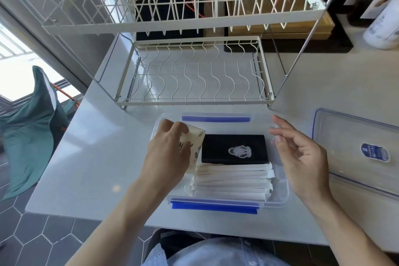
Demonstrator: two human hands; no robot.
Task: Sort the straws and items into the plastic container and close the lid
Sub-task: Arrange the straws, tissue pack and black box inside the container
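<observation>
Plastic container point(280, 198), clear with blue latches on its near and far edges, sits on the white counter point(90, 157) directly before the person, just near of a white wire dish rack point(194, 75). Inside lie paper-wrapped straws point(233, 181) stacked along the near half and a black box with a white emblem point(234, 149) in the far half. Left hand point(166, 153) pinches a cream-coloured packet point(195, 138) by its edge, holding it tilted over the container's left end beside the black box. Right hand point(302, 153) hovers over the right rim, fingers relaxed and loosely spread, holding nothing. Lid point(354, 149), clear with a blue seal and an oval label, rests on the counter to the right, apart from the container. Step in hand, as judged: placing the packet, with sorting nearly complete. Next move likely requires lowering the packet into the narrow left gap, then fetching the lid and pressing down the latches.
</observation>
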